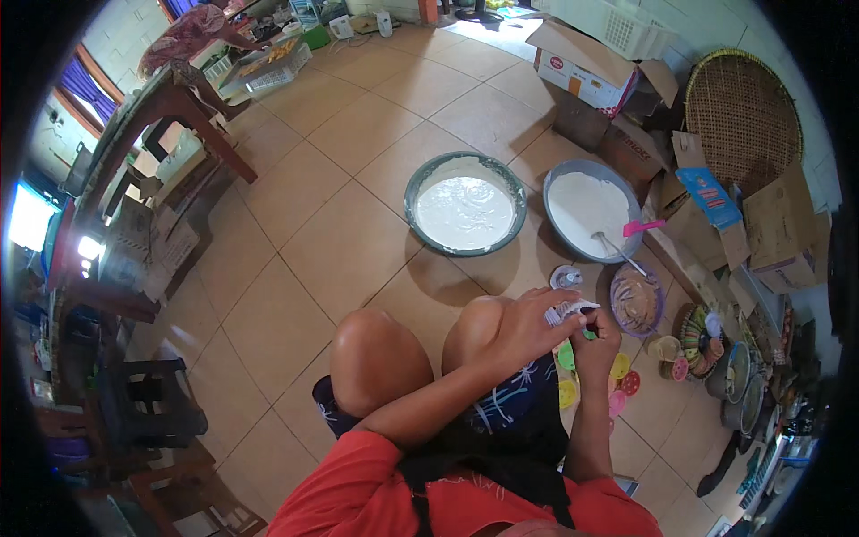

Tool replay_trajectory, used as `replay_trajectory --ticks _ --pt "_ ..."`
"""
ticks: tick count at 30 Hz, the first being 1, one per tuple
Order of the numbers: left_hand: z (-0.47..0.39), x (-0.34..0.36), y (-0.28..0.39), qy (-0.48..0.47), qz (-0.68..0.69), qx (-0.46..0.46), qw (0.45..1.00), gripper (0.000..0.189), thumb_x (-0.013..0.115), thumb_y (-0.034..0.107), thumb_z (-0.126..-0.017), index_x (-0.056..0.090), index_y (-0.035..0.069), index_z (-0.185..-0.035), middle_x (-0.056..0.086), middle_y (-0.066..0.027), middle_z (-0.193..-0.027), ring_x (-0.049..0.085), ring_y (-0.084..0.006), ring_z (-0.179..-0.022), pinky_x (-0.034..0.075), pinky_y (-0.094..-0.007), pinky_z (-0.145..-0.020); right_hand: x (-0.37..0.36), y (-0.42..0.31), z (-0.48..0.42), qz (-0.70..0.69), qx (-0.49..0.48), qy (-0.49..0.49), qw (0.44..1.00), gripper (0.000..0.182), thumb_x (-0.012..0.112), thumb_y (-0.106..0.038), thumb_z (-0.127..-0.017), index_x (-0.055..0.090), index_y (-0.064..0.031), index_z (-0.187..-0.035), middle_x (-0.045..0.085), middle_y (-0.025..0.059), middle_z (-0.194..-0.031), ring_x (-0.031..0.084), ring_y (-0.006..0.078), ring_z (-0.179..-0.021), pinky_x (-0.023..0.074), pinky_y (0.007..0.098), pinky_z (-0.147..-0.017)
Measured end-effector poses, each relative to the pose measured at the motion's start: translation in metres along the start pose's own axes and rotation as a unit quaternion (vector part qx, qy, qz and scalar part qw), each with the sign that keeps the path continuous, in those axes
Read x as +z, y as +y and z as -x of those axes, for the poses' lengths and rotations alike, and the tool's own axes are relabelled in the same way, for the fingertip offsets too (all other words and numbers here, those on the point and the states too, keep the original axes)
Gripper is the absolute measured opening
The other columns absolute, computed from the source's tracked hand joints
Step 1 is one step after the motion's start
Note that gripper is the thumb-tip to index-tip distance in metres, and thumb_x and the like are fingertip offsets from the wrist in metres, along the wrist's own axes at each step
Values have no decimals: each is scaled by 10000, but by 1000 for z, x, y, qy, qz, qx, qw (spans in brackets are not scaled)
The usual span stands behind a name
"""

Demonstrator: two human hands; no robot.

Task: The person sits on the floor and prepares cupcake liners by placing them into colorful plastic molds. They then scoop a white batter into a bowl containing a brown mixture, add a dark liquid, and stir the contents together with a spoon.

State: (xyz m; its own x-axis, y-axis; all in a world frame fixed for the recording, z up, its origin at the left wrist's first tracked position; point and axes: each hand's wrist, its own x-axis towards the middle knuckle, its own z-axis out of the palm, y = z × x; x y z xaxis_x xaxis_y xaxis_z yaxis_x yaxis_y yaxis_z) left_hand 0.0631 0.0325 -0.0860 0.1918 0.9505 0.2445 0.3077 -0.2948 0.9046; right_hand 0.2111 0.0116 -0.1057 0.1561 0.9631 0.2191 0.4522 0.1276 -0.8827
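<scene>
Both my hands meet low in front of me, right of my knees. My left hand has its fingers closed around a small white packet with printed stripes. My right hand pinches the packet's right end. Just beyond the hands stands a small clear container. A green basin of white batter or cream is on the tiled floor ahead, and a grey-blue basin of white mixture is to its right, with a metal whisk or spoon and a pink spatula on it. A purple bowl holds brown mixture.
Colourful plastic lids or moulds lie below my right hand. Cardboard boxes, a woven tray and pots line the right side. A wooden table and a dark stool stand left. Another person bends at the back left.
</scene>
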Motion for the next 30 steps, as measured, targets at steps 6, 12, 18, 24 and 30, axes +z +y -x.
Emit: replay_trajectory --ticks 6,12,18,24,30 --pt "-1 -7 -5 -23 51 -15 998 357 678 275 -760 650 54 -1039 637 -155 -991 616 -279 -907 468 -346 -811 -18 3 -3 -107 105 -122 981 129 660 -122 -816 595 -13 -793 617 23 -759 563 84 -705 455 246 -645" --pt "-3 -7 -8 -62 11 29 998 362 699 295 -751 659 62 -1025 642 -144 -973 617 -280 -882 470 -347 -789 -30 15 -1 -65 85 -155 982 144 626 -114 -842 647 4 -923 615 18 -746 550 67 -703 445 225 -635" --pt "1 -10 -3 -63 86 -19 994 294 665 214 -785 654 35 -1017 648 -123 -948 610 -192 -844 468 -302 -756 -39 14 2 -111 104 -170 974 117 604 -62 -835 641 22 -909 617 10 -793 545 71 -705 445 224 -644" --pt "-6 -5 -7 -17 272 -187 944 281 641 109 -780 626 8 -1042 646 -90 -961 580 -137 -881 456 -266 -799 -50 22 4 -294 67 22 953 171 587 -101 -825 632 5 -951 615 0 -832 557 87 -778 455 260 -712" --pt "-2 -18 -22 162 187 -110 963 278 628 119 -831 604 6 -1084 634 -74 -974 582 -121 -886 475 -249 -763 -66 67 -13 -198 196 161 947 260 626 -113 -789 616 2 -1022 604 31 -947 544 111 -834 427 246 -745"
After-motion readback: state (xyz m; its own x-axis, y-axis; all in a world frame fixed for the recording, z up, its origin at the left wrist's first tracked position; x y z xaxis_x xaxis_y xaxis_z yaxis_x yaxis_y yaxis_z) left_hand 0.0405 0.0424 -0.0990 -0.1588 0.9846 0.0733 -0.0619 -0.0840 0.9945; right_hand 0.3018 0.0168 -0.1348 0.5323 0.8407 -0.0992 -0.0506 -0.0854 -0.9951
